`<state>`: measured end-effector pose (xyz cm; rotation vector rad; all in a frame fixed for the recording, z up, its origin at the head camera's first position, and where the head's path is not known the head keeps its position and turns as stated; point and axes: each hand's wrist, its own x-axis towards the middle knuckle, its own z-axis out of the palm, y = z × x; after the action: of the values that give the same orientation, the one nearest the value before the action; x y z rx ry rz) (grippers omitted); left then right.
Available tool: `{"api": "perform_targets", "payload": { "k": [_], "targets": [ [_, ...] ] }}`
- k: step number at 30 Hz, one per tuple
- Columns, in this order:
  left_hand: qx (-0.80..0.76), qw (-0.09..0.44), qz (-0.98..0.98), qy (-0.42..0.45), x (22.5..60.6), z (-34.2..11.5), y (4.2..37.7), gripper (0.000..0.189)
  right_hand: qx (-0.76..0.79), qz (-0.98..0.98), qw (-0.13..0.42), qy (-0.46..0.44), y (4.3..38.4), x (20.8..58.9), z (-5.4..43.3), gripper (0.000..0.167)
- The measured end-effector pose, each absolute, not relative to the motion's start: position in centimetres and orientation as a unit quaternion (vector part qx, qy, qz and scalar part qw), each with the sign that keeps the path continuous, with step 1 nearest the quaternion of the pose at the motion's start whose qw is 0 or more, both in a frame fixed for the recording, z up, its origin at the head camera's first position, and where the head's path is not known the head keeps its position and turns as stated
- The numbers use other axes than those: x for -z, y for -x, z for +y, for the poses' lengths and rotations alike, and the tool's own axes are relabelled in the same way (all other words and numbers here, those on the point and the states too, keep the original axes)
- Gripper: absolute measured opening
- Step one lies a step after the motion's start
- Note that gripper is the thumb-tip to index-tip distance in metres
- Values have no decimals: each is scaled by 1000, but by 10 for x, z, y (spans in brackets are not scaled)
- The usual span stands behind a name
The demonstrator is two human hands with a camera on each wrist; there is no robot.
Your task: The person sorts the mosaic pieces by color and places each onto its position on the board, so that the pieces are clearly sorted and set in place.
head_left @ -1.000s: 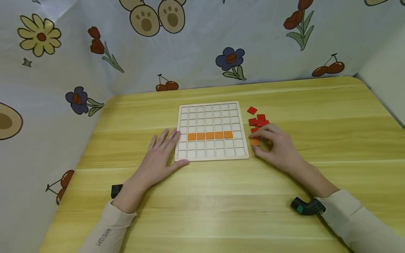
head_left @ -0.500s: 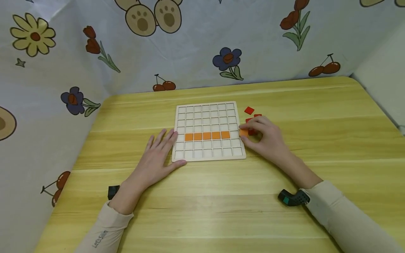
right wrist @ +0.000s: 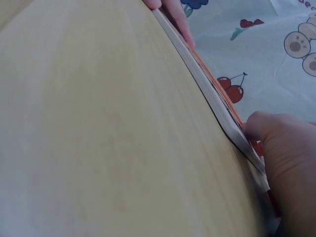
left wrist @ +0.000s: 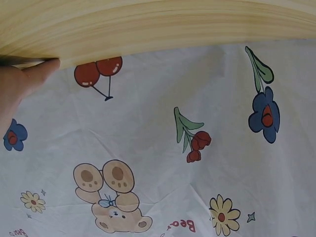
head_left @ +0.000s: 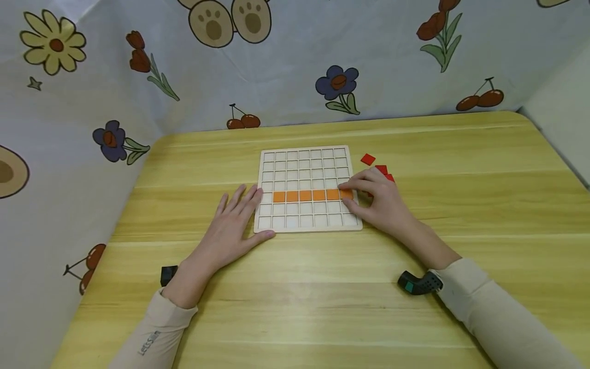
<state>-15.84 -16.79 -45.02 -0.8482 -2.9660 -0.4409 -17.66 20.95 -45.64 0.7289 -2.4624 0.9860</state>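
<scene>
Head view: right hand [head_left: 380,202] pinches an orange tile [head_left: 346,194] at the grid board's [head_left: 306,225] right column, ending the orange row [head_left: 306,195]. Left hand [head_left: 232,223] flat, fingers straight, touching the board's left edge. Red tiles [head_left: 375,166] on the surface [head_left: 322,287] just beside.

Wooden table [head_left: 322,287] — grid board [head_left: 306,154], perhaps four red tiles [head_left: 367,159].

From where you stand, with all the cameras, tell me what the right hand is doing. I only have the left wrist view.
Observer: The right hand pinches an orange tile at the right end of the orange row on the grid board.
Operator: Report the left hand.
Observer: The left hand lies flat against the board's left edge.
Operator: Name any spare tiles.
Observer: Red tiles lie right of the board.
</scene>
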Motion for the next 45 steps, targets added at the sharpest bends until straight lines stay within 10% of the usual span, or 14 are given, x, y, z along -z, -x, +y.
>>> {"api": "perform_targets", "payload": {
  "k": [26, 45],
  "targets": [
    [145, 8, -954, 264, 449, -173, 153, 100, -362, -870, 274, -193, 175, 455, 220, 15],
    [141, 2, -954, 265, 448, -171, 156, 98, -302, -905, 218, -203, 173, 454, 237, 27]
  ]
}}
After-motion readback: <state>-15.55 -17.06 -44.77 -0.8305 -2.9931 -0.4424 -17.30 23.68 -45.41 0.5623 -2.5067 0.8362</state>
